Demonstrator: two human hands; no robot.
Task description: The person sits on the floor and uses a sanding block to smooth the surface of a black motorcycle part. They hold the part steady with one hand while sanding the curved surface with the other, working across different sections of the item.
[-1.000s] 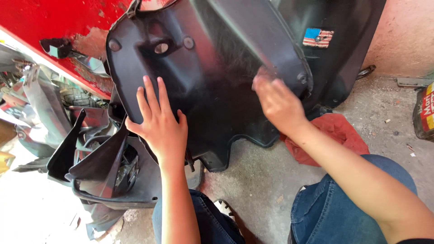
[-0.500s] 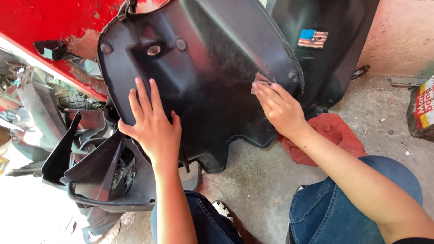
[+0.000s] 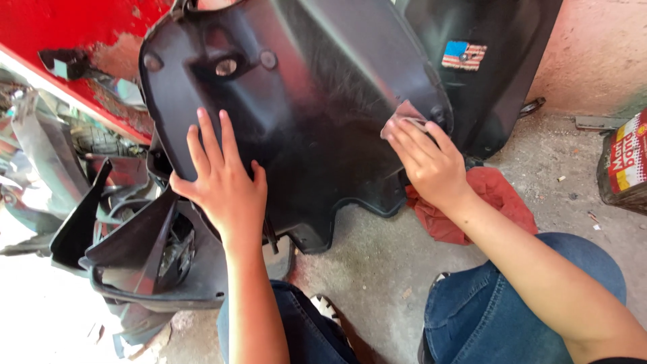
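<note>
Right hand (image 3: pixel 431 165): fingers (image 3: pixel 408 138) were extended and pressed a small pale scrap, apparently sandpaper or a pad (image 3: pixel 404 116), flat against the black plastic panel (image 3: pixel 303 94). Whether the thumb pinched the scrap from below could not be told; it was pinned under the fingertips, not clenched in a fist. Contact point sat at the panel's right edge, just beside a rounded bulge in the rim.

Left hand (image 3: pixel 226 185): open, palm down, fingers spread, lying flat on the panel's lower left area. Nothing was grasped; the hand simply rested against the surface.

The panel itself stood tilted, its top leaning away, its lower edge near the concrete floor (image 3: pixel 377 269). Its surface looked dull, with fine scuffing across the middle. Two round bosses and an oval hole sat near its upper left.

Behind the panel's right side stood a second black panel (image 3: pixel 499 81) bearing a small striped sticker (image 3: pixel 464 55). Below the panel's right corner, a red rag (image 3: pixel 499 202) lay crumpled on the floor, partly under the right wrist. To the panel's left was a red painted body part (image 3: pixel 81 34), and below that a pile of dark plastic fairing pieces (image 3: pixel 135 243). Well apart to the panel's right stood a tin can (image 3: pixel 623 165) at the frame edge. Knees in blue jeans (image 3: pixel 512 310) showed beneath the panel.
</note>
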